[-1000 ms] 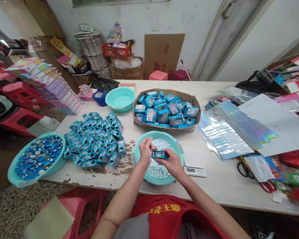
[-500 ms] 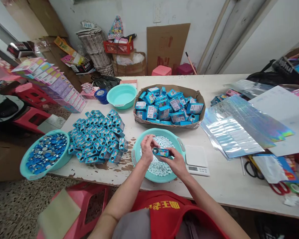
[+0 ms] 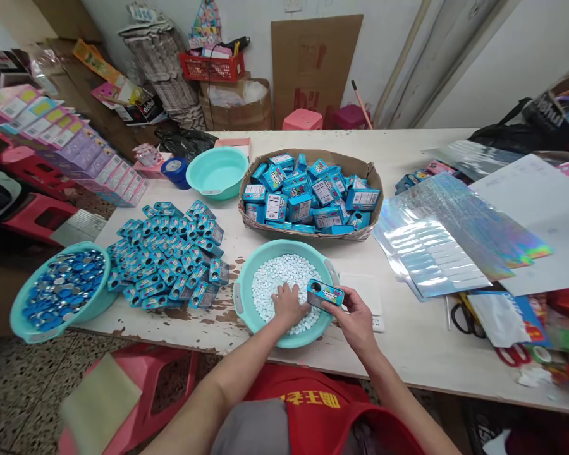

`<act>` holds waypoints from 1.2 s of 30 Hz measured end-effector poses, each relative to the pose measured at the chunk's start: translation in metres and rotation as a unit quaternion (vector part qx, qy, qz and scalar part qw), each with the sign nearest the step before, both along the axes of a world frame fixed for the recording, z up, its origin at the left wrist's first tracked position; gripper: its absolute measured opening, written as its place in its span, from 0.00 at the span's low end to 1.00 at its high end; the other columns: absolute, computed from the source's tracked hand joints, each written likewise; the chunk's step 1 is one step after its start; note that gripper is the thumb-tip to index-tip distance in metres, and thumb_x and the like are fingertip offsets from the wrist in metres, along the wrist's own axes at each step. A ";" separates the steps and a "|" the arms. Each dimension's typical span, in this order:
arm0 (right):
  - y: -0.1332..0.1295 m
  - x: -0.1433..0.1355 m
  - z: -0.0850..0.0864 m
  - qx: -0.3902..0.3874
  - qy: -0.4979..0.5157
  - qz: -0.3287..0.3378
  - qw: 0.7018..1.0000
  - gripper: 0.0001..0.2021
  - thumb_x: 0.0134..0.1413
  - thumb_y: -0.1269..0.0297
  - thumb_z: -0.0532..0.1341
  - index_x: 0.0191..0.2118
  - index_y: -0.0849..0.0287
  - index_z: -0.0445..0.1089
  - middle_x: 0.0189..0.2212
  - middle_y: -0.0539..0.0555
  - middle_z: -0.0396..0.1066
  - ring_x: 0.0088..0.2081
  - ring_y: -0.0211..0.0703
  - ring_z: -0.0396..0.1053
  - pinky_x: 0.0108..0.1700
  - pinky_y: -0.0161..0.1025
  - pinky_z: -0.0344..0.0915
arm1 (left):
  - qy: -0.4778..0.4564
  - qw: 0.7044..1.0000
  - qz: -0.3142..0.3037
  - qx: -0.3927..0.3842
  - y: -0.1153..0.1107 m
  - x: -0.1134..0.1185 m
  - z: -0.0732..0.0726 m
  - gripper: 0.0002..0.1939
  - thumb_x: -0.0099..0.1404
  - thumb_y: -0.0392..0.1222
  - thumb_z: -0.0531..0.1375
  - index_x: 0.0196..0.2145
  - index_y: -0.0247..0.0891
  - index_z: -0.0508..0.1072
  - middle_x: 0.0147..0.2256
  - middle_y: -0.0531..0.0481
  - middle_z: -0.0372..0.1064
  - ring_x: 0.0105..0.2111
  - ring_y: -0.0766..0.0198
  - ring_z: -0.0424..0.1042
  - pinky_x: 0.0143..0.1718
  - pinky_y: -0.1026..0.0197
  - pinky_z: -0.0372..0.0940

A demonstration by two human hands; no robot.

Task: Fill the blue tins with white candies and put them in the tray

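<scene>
In front of me stands a turquoise basin [image 3: 247,314] with small white candies [image 3: 284,272] in it. My left hand [image 3: 289,306] is down among the candies, fingers spread and partly sunk in them. My right hand [image 3: 353,316] grips a small blue candy tin [image 3: 325,292] over the basin's right side. The tin's narrow face with a dark round hole is turned up. Left of the basin, many similar blue tins [image 3: 171,256] stand packed together, several showing round holes. Behind the basin, a cut-down cardboard box [image 3: 308,235] holds more blue tins.
A white scale [image 3: 377,303] sits right of the basin, partly behind my right hand. Shiny sheets [image 3: 427,253] and scissors [image 3: 464,318] lie farther right. At left are a basin of blue and silver caps [image 3: 107,284] and another turquoise basin [image 3: 218,170].
My left hand has gone from beside the tin down into the candies, its fingers spreading. My right hand has moved the tin a little to the right. The view has shifted slightly.
</scene>
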State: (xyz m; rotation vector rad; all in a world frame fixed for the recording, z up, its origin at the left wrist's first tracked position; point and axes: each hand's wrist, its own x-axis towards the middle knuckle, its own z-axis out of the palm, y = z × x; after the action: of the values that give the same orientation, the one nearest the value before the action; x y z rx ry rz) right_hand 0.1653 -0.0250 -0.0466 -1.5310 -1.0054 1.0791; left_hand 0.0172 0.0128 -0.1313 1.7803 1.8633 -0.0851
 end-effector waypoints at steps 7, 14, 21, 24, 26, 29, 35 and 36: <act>0.006 -0.001 -0.011 -0.032 0.049 0.007 0.998 0.24 0.34 0.55 0.71 0.40 0.57 0.69 0.35 0.54 0.73 0.38 0.48 0.71 0.44 0.49 0.68 | -0.156 0.985 0.022 -0.074 -0.014 -0.020 0.009 0.18 0.52 0.45 0.60 0.42 0.42 0.70 0.41 0.40 0.68 0.46 0.45 0.65 0.48 0.46 0.57; 0.009 -0.006 -0.012 -0.031 0.052 0.008 0.998 0.24 0.34 0.54 0.71 0.40 0.57 0.69 0.36 0.54 0.74 0.39 0.49 0.71 0.44 0.48 0.67 | -0.302 0.936 0.131 -0.129 -0.009 -0.035 0.013 0.07 0.48 0.43 0.60 0.21 0.41 0.64 0.17 0.53 0.57 0.22 0.61 0.65 0.25 0.63 0.58; 0.004 -0.018 -0.021 -0.010 -0.062 0.048 0.997 0.21 0.38 0.52 0.68 0.39 0.57 0.70 0.36 0.55 0.73 0.38 0.49 0.69 0.43 0.47 0.66 | -0.526 0.802 0.246 -0.136 0.022 -0.050 0.062 0.13 0.53 0.51 0.56 0.27 0.40 0.58 0.18 0.57 0.59 0.12 0.73 0.52 0.13 0.68 0.44; 0.003 -0.029 -0.023 0.019 -0.099 0.072 0.992 0.17 0.41 0.55 0.67 0.38 0.57 0.70 0.36 0.54 0.72 0.38 0.48 0.69 0.44 0.46 0.65 | -0.671 0.686 0.272 -0.069 0.029 -0.043 0.085 0.14 0.51 0.49 0.61 0.27 0.38 0.60 0.22 0.52 0.66 0.16 0.70 0.62 0.15 0.68 0.51; 0.003 -0.037 -0.024 0.035 -0.110 0.081 0.990 0.16 0.42 0.56 0.66 0.38 0.56 0.70 0.36 0.53 0.72 0.38 0.48 0.69 0.44 0.45 0.65 | -0.700 0.654 0.284 -0.029 0.030 -0.035 0.092 0.14 0.52 0.48 0.61 0.29 0.37 0.63 0.26 0.49 0.70 0.21 0.66 0.69 0.20 0.67 0.58; 0.004 -0.045 -0.023 0.048 -0.123 0.082 0.988 0.15 0.43 0.57 0.66 0.38 0.56 0.69 0.36 0.53 0.72 0.39 0.48 0.69 0.43 0.45 0.65 | -0.704 0.637 0.313 0.013 0.031 -0.026 0.094 0.13 0.52 0.47 0.62 0.27 0.36 0.65 0.24 0.51 0.69 0.23 0.65 0.70 0.25 0.64 0.62; 0.004 -0.051 -0.012 0.067 -0.143 0.097 0.983 0.13 0.44 0.60 0.65 0.38 0.56 0.69 0.35 0.53 0.72 0.39 0.48 0.69 0.43 0.44 0.65 | -0.685 0.639 0.347 0.039 0.036 -0.023 0.095 0.15 0.51 0.49 0.64 0.20 0.36 0.65 0.20 0.54 0.65 0.20 0.67 0.67 0.24 0.64 0.60; 0.004 -0.052 -0.010 0.071 -0.143 0.101 0.982 0.13 0.45 0.60 0.65 0.38 0.56 0.69 0.35 0.53 0.72 0.39 0.47 0.69 0.43 0.44 0.65 | -0.685 0.638 0.350 0.038 0.037 -0.024 0.097 0.16 0.51 0.49 0.64 0.20 0.36 0.65 0.20 0.54 0.64 0.20 0.67 0.67 0.23 0.64 0.60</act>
State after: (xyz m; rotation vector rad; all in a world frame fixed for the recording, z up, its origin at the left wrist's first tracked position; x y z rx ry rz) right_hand 0.1136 -0.0208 -0.0567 -1.5180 -1.4310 0.9180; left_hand -0.0063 0.0495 -0.0346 0.4843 1.1086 1.2736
